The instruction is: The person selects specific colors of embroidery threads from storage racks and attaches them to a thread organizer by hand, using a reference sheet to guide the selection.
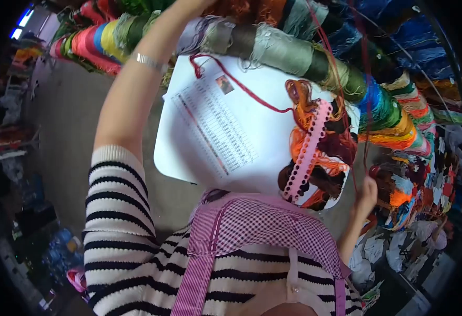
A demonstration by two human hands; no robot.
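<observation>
My left forearm, with a metal band at the wrist, reaches up past the top edge. The left hand itself is out of view. At the right, my right hand is closed around thin dark red threads that run up beyond the frame. In front of my body is a white board bearing a printed sheet. A pink strip with holes along both edges lies on the board's right side, with orange, brown and dark red threads looped at it. One dark red strand trails leftward across the board.
A long rail hung with skeins of many colours crosses behind the board. More blue skeins hang at the upper right. Bundles of thread and pale packets crowd the lower right. Blue items stand on the floor at the left.
</observation>
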